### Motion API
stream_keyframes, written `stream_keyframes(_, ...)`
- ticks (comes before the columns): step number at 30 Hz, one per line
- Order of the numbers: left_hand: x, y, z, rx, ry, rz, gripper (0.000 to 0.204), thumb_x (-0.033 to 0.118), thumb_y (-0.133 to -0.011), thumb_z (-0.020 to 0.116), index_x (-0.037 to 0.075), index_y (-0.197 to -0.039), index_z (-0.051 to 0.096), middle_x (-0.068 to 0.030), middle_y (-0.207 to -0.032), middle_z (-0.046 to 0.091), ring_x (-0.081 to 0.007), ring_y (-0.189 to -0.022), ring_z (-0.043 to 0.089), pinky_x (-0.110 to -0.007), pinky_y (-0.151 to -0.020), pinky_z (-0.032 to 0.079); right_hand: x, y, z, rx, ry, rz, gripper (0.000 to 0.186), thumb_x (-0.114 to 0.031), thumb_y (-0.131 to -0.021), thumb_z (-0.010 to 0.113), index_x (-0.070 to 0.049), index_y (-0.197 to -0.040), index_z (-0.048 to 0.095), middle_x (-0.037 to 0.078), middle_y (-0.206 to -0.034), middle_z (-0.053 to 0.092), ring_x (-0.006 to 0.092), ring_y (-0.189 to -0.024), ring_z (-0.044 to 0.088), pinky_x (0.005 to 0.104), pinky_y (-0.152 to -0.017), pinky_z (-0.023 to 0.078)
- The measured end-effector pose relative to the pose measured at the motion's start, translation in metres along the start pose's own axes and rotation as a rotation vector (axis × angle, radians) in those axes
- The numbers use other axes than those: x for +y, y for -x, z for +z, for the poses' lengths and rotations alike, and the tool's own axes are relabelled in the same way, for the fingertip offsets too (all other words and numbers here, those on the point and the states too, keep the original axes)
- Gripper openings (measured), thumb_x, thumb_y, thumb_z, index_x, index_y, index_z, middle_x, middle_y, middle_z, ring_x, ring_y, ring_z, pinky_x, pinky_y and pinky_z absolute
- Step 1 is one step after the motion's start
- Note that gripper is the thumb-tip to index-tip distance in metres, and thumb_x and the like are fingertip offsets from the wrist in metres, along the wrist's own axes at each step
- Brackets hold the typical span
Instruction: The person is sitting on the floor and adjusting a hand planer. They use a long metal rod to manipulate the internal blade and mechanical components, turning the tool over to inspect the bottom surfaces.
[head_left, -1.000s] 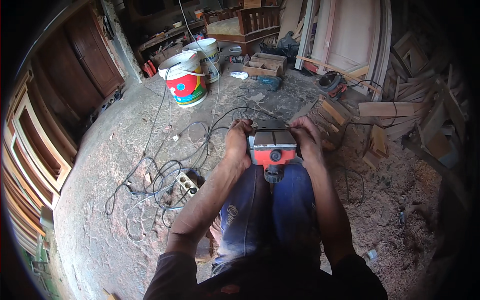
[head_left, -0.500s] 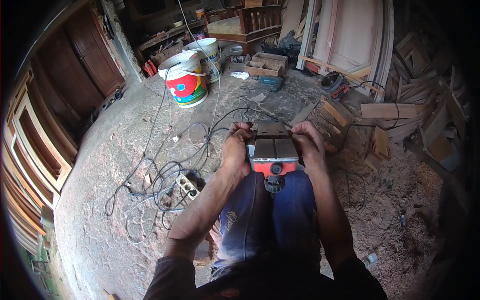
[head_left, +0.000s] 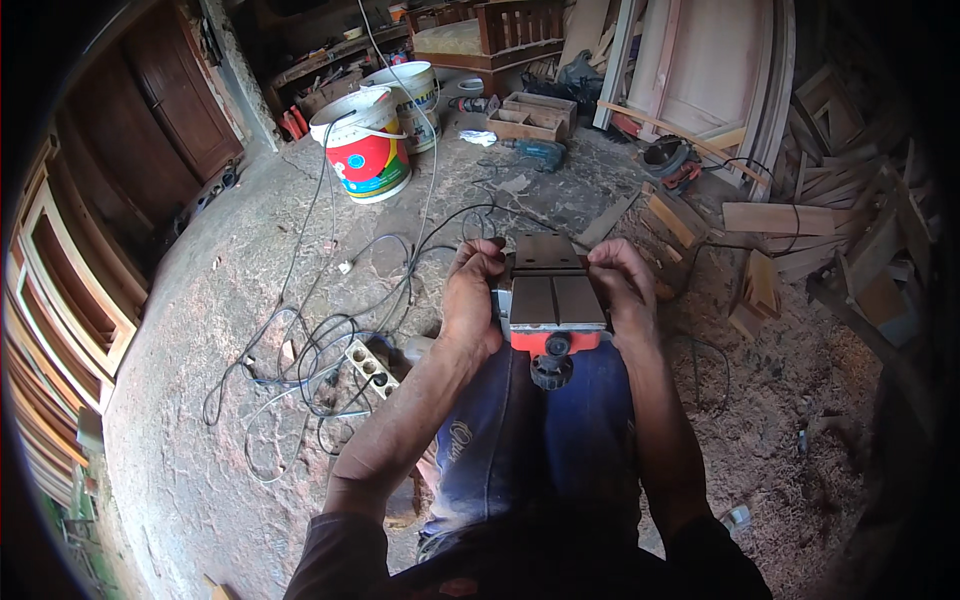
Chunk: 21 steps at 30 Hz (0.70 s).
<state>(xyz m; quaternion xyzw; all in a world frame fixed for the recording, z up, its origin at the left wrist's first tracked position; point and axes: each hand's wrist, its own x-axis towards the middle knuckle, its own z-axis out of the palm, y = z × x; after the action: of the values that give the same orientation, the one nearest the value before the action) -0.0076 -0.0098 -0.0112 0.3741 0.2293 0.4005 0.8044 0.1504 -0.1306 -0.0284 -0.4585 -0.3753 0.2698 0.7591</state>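
At the far left, a dark brown door (head_left: 185, 95) is seen, and nearer, pale wooden frames (head_left: 75, 285) are stacked on edge along the left side. Tangled cables (head_left: 335, 325) are spread over the concrete floor (head_left: 190, 390), with a white power strip (head_left: 366, 362) lying among them; a black plug (head_left: 380, 380) is seated in its near end. Farther off, two buckets are stood close together, a red-patterned one (head_left: 368, 165) in front of a white one (head_left: 418, 120).

By the grip of the left hand (head_left: 470, 300), the left side of a red and grey power planer (head_left: 555, 298) is held. The planer is kept above the blue trousers (head_left: 505, 440), its flat metal sole turned upward and its black knob (head_left: 551, 373) at the near end. Beyond it, a teal drill (head_left: 538, 153) is laid beside a divided wooden box (head_left: 525, 122). The planer's right side is held in the grip of the right hand (head_left: 628, 295); some fingers are hidden. To the far right, pale panels (head_left: 705, 70) are leaned upright, and wood offcuts (head_left: 780, 218) are heaped nearer.
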Motion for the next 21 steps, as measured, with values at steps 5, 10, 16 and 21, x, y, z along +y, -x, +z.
stream_keyframes(5, 0.003, 0.006, 0.006, -0.007, 0.092, 0.014, 0.016, 0.002, -0.083, 0.051, 0.010, -0.097, 0.054, -0.0050, -0.097, 0.055, -0.0169, -0.085, 0.054, -0.032, -0.075, 0.049, -0.004, 0.001, 0.003, 0.006, 0.000, 0.017, 0.009, -0.002, -0.089, 0.058, -0.003, -0.098, 0.059, 0.002, -0.086, 0.061, 0.0068, -0.076, 0.057, 0.0231, -0.067, 0.046)
stream_keyframes(10, 0.001, 0.002, 0.005, 0.038, 0.002, 0.008, 0.018, 0.002, -0.082, 0.051, 0.009, -0.098, 0.055, -0.0062, -0.100, 0.056, -0.0173, -0.086, 0.054, -0.031, -0.079, 0.049, -0.005, 0.000, 0.003, 0.000, 0.004, 0.008, 0.008, -0.003, -0.090, 0.058, -0.003, -0.098, 0.058, 0.002, -0.085, 0.060, 0.0064, -0.075, 0.057, 0.0228, -0.065, 0.046)
stream_keyframes(16, 0.000, 0.002, 0.004, 0.015, 0.007, 0.025, 0.020, 0.001, -0.081, 0.050, 0.008, -0.098, 0.055, -0.0073, -0.105, 0.057, -0.0186, -0.092, 0.053, -0.033, -0.085, 0.048, -0.003, 0.002, 0.002, -0.008, -0.014, 0.002, 0.008, -0.003, -0.091, 0.057, -0.003, -0.099, 0.057, 0.002, -0.084, 0.059, 0.0063, -0.070, 0.057, 0.0225, -0.060, 0.047)
stream_keyframes(21, 0.001, 0.004, 0.006, 0.019, 0.031, 0.027, 0.019, 0.001, -0.079, 0.051, 0.009, -0.097, 0.055, -0.0066, -0.101, 0.056, -0.0184, -0.089, 0.053, -0.032, -0.081, 0.048, -0.001, 0.002, 0.002, -0.014, -0.040, 0.018, 0.008, -0.002, -0.091, 0.057, -0.003, -0.099, 0.057, 0.002, -0.084, 0.059, 0.0066, -0.069, 0.057, 0.0230, -0.058, 0.048)
